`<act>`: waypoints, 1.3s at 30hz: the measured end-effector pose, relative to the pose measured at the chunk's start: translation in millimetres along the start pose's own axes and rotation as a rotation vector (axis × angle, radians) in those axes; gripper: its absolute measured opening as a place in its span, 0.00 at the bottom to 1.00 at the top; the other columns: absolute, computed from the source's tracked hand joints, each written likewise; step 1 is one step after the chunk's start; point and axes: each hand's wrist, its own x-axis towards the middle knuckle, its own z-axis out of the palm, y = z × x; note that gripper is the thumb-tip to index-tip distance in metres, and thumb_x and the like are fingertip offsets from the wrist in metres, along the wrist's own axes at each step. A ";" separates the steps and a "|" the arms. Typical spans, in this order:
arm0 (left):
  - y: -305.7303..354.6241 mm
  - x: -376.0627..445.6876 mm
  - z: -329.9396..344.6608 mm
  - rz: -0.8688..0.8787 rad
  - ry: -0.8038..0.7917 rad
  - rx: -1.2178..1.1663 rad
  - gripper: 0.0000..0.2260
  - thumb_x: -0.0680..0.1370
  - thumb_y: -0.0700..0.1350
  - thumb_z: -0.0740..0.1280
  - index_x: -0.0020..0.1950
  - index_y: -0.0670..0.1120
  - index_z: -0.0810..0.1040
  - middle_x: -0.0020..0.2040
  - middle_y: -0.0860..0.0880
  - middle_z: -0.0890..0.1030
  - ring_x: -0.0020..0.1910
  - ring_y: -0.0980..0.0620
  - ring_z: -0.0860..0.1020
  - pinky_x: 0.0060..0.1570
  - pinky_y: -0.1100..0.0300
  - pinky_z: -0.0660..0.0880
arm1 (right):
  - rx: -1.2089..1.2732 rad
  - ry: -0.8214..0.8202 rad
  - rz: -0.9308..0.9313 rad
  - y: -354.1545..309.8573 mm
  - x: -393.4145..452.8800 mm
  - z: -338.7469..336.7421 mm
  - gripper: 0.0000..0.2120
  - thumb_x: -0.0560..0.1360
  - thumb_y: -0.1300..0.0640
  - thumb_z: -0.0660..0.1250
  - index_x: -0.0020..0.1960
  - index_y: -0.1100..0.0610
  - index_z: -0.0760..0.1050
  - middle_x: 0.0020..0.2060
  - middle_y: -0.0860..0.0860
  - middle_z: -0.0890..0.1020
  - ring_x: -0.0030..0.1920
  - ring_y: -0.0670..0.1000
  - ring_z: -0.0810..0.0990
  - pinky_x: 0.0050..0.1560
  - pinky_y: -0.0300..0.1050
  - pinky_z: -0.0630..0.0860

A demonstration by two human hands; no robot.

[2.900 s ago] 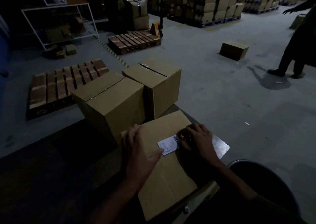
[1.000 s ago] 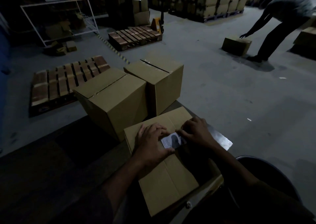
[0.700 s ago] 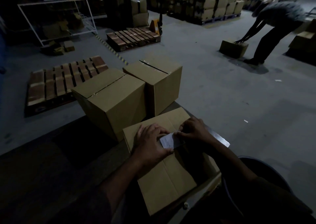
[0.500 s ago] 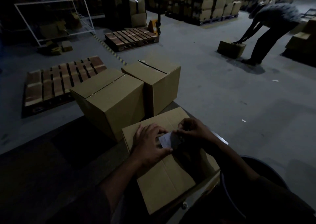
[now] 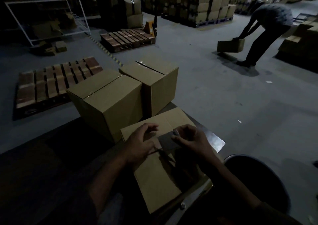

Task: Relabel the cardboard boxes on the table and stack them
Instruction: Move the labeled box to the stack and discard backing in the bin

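Observation:
Three brown cardboard boxes stand on the table (image 5: 216, 143). The near box (image 5: 160, 187) lies flat in front of me. A label (image 5: 166, 141) on its top is lifted at the right end and looks grey in shadow. My right hand (image 5: 192, 140) pinches that raised end between thumb and fingertips. To the left of the label, my left hand (image 5: 140, 145) rests on the box top with its fingers loosely bent. Behind stand a taped box (image 5: 110, 101) and a second taped box (image 5: 160, 80), side by side and touching.
A dark round bin (image 5: 258, 178) sits at the table's right. Wooden pallets (image 5: 55, 80) (image 5: 127, 37) lie on the floor beyond. A person (image 5: 268, 27) bends over a box (image 5: 230, 46) at the far right. Stacks of boxes (image 5: 206, 6) fill the back.
The right hand has peeled the label's right end up off the box top, where it lay flat before. The left hand stayed beside it. The person in the background bent down to a floor box.

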 end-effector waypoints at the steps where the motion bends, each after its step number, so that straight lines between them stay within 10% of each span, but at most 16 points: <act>1: -2.9 -1.9 -0.8 0.003 0.035 0.038 0.23 0.79 0.35 0.68 0.70 0.57 0.76 0.65 0.60 0.79 0.65 0.67 0.76 0.70 0.52 0.76 | -0.002 0.032 -0.005 1.8 -3.5 1.3 0.04 0.75 0.56 0.76 0.48 0.55 0.82 0.42 0.50 0.85 0.43 0.50 0.85 0.44 0.48 0.80; 8: -11.9 -6.0 19.4 0.122 0.206 0.404 0.23 0.76 0.34 0.62 0.67 0.53 0.77 0.61 0.56 0.76 0.60 0.55 0.74 0.60 0.50 0.77 | 0.707 0.123 0.294 -8.0 -15.1 -7.4 0.12 0.73 0.53 0.73 0.51 0.60 0.79 0.44 0.55 0.85 0.46 0.54 0.85 0.43 0.44 0.82; 20: 8.9 -8.3 53.5 0.213 0.239 0.503 0.18 0.77 0.37 0.69 0.66 0.49 0.78 0.59 0.49 0.77 0.59 0.48 0.74 0.55 0.51 0.75 | 0.483 0.504 0.267 -6.5 -78.6 -35.8 0.08 0.71 0.61 0.74 0.49 0.60 0.79 0.40 0.51 0.86 0.42 0.49 0.85 0.39 0.41 0.82; 31: 93.4 -31.9 210.8 0.643 -0.221 0.265 0.18 0.79 0.48 0.65 0.69 0.47 0.76 0.62 0.50 0.78 0.63 0.52 0.75 0.62 0.65 0.69 | 0.203 0.949 0.493 65.0 -178.4 -159.1 0.04 0.75 0.60 0.75 0.49 0.55 0.83 0.42 0.57 0.85 0.39 0.54 0.82 0.42 0.51 0.79; 39: 48.7 2.5 314.5 0.212 -0.329 0.270 0.20 0.78 0.43 0.71 0.70 0.51 0.76 0.60 0.56 0.78 0.58 0.63 0.77 0.62 0.56 0.75 | 0.077 0.983 0.702 136.1 -205.8 -231.1 0.05 0.70 0.65 0.71 0.45 0.58 0.82 0.36 0.58 0.85 0.33 0.54 0.82 0.37 0.50 0.79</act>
